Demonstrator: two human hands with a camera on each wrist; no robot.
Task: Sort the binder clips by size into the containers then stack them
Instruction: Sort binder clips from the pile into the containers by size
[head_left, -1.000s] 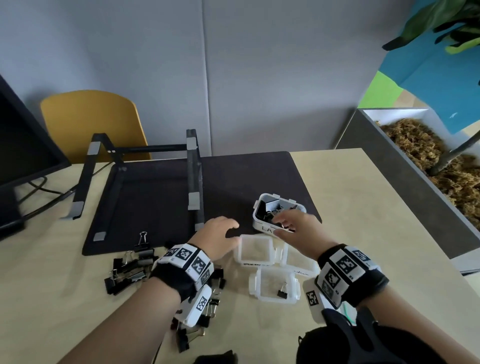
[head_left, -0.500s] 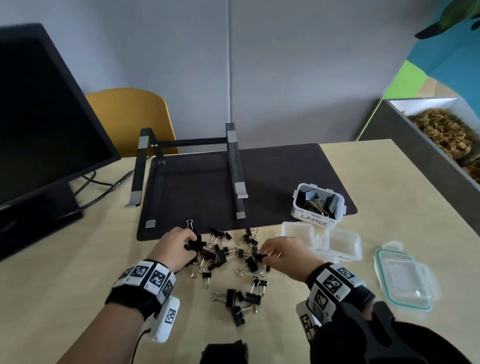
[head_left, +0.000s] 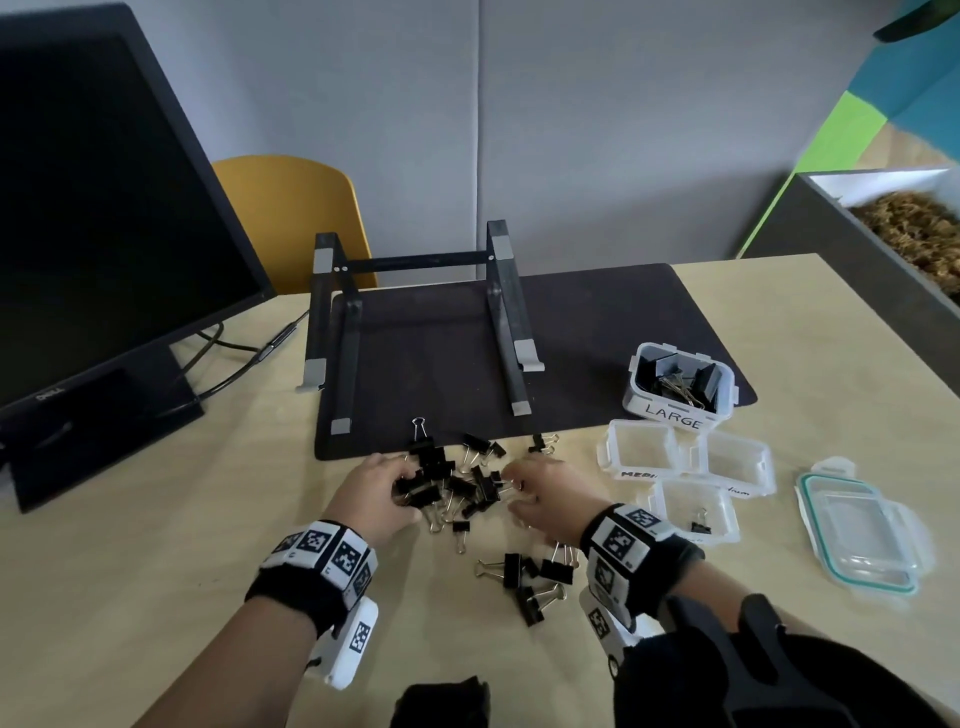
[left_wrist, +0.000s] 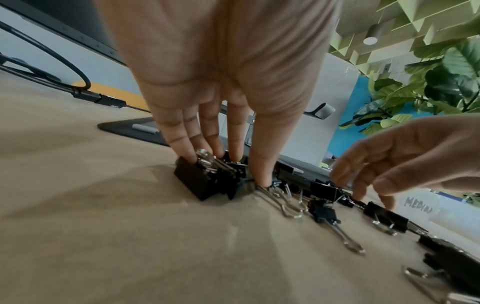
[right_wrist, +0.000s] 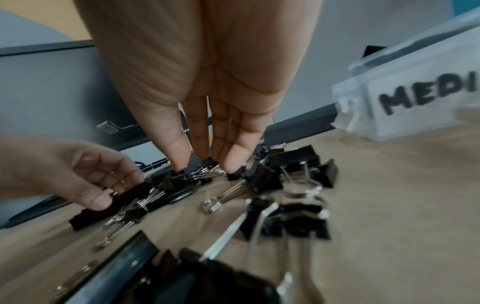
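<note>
Head view: pale worktop (head_left: 156, 545) carrying a dark desk mat (head_left: 597, 338) as landmark. On the mat's right corner stands the LARGE container (head_left: 680, 387), holding big clips. Just in front of that corner sit three clear containers (head_left: 685, 473). Along the mat's front edge lies the binder clip pile (head_left: 462, 483); left hand (head_left: 376, 493) pinches a large clip, right hand (head_left: 545, 499) pinches a small one.

Grey wall (head_left: 571, 130) (yellow chair (head_left: 291, 218))

"LARGE" on clip-filled container (head_left: 675, 415), "MEDI…" on clear container (right_wrist: 426, 96), "DELL" on monitor (head_left: 49, 396)
</note>
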